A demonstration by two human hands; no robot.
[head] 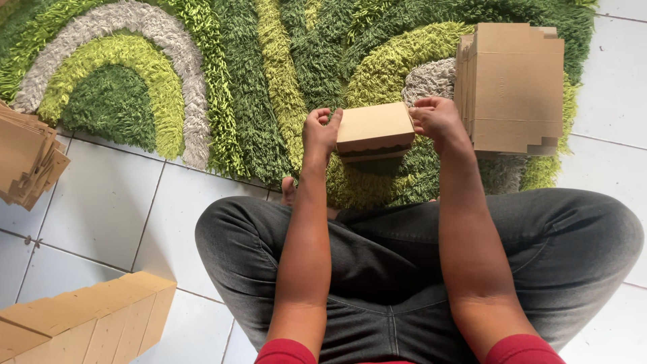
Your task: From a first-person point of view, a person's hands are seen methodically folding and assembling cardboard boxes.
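Here, left hand (321, 133) and right hand (437, 119) pinching the short ends of a small closed cardboard box (375, 127), fingers curled tight, long axis left to right, lid up, above green rug (269, 81).

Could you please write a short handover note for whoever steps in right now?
Left hand and right hand grip the ends of a small folded cardboard box above the green rug.
Flat blanks are stacked on the rug, right of the hands.
Done: finished boxes sit on the tiles at lower left.
Left: apparently the remaining blanks; more cardboard lies far left.
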